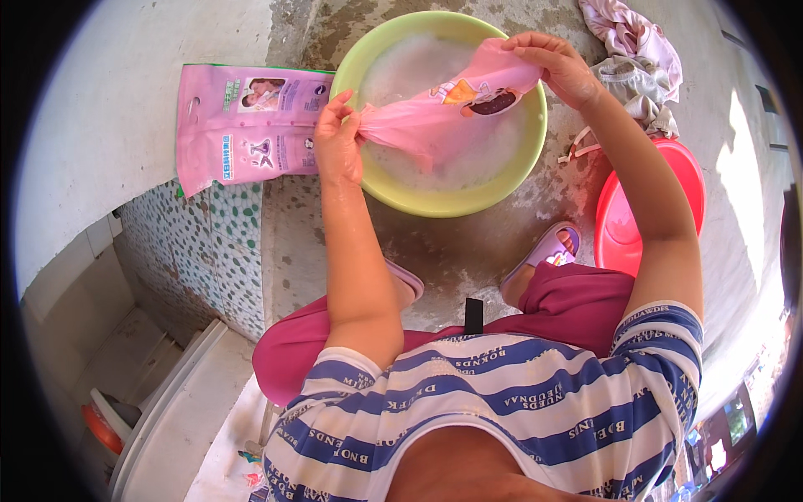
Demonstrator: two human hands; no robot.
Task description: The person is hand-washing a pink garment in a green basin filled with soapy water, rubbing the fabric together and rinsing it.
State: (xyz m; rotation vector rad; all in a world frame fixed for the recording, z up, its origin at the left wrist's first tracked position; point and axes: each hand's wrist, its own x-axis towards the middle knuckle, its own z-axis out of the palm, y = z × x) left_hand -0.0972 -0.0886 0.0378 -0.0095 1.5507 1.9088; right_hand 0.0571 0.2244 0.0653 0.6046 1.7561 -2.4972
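Observation:
A wet pink garment with a printed cartoon figure is stretched over a yellow-green plastic basin of sudsy water. My left hand pinches its bunched end at the basin's left rim. Its upper right edge is gripped by my right hand, above the basin's right rim. The lower part of the cloth hangs down to the suds. Just left of the basin, close to my left hand, lies a pink plastic detergent bag bearing writing and pictures.
Crumpled pink and grey clothes lie on the ground right of the basin. Below them stands a red plastic basin, partly behind my right arm. At left, a tiled wall drops beside the wet concrete floor.

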